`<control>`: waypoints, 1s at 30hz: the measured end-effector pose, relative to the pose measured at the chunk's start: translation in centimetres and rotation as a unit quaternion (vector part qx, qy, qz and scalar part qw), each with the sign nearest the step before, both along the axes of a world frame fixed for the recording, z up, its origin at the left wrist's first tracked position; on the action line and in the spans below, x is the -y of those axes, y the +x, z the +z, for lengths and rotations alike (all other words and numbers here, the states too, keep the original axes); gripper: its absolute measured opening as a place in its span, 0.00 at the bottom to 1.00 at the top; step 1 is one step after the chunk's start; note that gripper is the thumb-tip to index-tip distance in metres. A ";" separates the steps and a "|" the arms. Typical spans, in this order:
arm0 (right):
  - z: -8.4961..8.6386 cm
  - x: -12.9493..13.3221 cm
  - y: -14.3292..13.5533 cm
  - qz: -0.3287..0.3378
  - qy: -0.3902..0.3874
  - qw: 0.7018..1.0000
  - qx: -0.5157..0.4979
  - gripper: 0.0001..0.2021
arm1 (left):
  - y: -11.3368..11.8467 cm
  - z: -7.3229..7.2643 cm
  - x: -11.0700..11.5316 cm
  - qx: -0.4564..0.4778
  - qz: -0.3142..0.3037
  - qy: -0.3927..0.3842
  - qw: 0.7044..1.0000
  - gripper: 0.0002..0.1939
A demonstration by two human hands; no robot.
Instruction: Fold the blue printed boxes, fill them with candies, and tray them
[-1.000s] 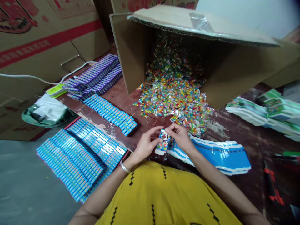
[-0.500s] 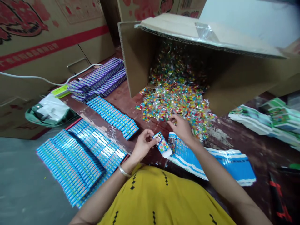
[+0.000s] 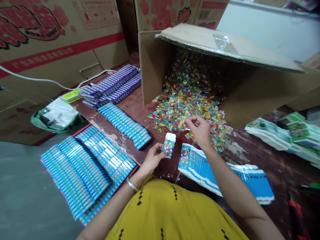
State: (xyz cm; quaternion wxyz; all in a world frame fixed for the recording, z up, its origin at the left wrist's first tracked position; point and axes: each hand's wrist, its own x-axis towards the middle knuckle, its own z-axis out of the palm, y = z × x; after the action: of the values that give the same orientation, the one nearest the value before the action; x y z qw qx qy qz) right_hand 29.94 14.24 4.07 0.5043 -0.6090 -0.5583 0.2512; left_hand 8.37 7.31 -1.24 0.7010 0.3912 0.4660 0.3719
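My left hand [image 3: 153, 159] is closed around the lower part of a small blue printed carton [image 3: 169, 145], held upright with its white end flap open at the top. Over the front of a heap of clear candy packets [image 3: 195, 103], my right hand [image 3: 200, 130] is closed, thumb and forefinger pinching a candy packet at the heap's edge. The heap spills from a large cardboard box [image 3: 250, 90] lying on its side. Below my right forearm lies a fanned stack of flat blue cartons [image 3: 200, 163].
Rows of filled-out blue cartons [image 3: 75, 173] sit at the left on a red tray. More blue cartons [image 3: 125, 125] and purple cartons [image 3: 112, 83] line the table. Green flat cartons [image 3: 270, 131] lie at right, a green bag [image 3: 57, 116] at left. A white cable [image 3: 45, 80] crosses behind.
The carton in my left hand has turned so its open flap now points up and away. My right hand has moved slightly right onto the candy packets. The view has shifted a little.
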 end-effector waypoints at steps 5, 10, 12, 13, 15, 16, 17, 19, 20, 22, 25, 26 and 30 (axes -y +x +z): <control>1.8 3.0 -1.3 0.006 -0.012 0.995 -0.098 0.09 | 1.7 0.6 -0.1 0.017 -0.050 0.038 0.998 0.15; 1.4 4.4 -1.8 0.015 -0.017 1.000 0.013 0.07 | 2.7 1.7 0.1 0.058 -0.063 0.058 0.995 0.17; 1.2 4.6 -1.5 0.024 -0.006 0.995 0.100 0.06 | 2.9 1.9 0.2 0.060 -0.052 0.067 0.995 0.16; 1.2 4.6 -1.4 0.037 -0.003 0.990 0.132 0.06 | 2.9 2.0 0.2 0.057 -0.045 0.071 0.995 0.15; 1.2 4.8 -1.1 0.088 -0.013 0.984 0.155 0.07 | 2.8 2.0 0.3 0.046 -0.035 0.077 0.995 0.13; 1.2 5.0 -1.0 0.116 -0.027 0.983 0.141 0.08 | 2.8 2.1 0.3 0.041 -0.030 0.082 0.995 0.13; 1.2 5.3 -1.0 0.140 -0.044 0.983 0.111 0.08 | 2.8 2.1 0.4 0.039 -0.022 0.086 0.995 0.13; 0.8 5.9 -1.2 0.152 -0.070 0.986 0.025 0.10 | 2.8 2.3 0.5 0.041 0.005 0.103 0.994 0.15; 0.6 6.3 -1.4 0.144 -0.078 0.986 -0.018 0.12 | 2.9 2.4 0.6 0.047 0.021 0.115 0.992 0.18; -0.1 7.0 -1.8 0.128 -0.081 0.985 -0.078 0.14 | 3.0 2.7 0.6 0.060 0.043 0.137 0.988 0.26; -0.9 7.8 -2.5 0.112 -0.059 0.986 -0.104 0.16 | 3.2 3.1 0.7 0.077 0.040 0.154 0.984 0.37; -1.0 7.9 -2.6 0.108 -0.050 0.987 -0.108 0.18 | 3.2 3.2 0.7 0.078 0.038 0.156 0.984 0.39; -1.4 8.1 -2.9 0.109 -0.040 0.987 -0.108 0.19 | 3.2 3.3 1.0 0.063 0.046 0.165 0.983 0.33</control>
State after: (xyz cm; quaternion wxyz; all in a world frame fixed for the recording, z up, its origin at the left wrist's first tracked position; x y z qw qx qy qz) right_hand 27.07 6.13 2.71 0.5060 -0.5334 -0.5533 0.3915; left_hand 11.52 6.34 2.03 0.6368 0.4557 0.3704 0.4996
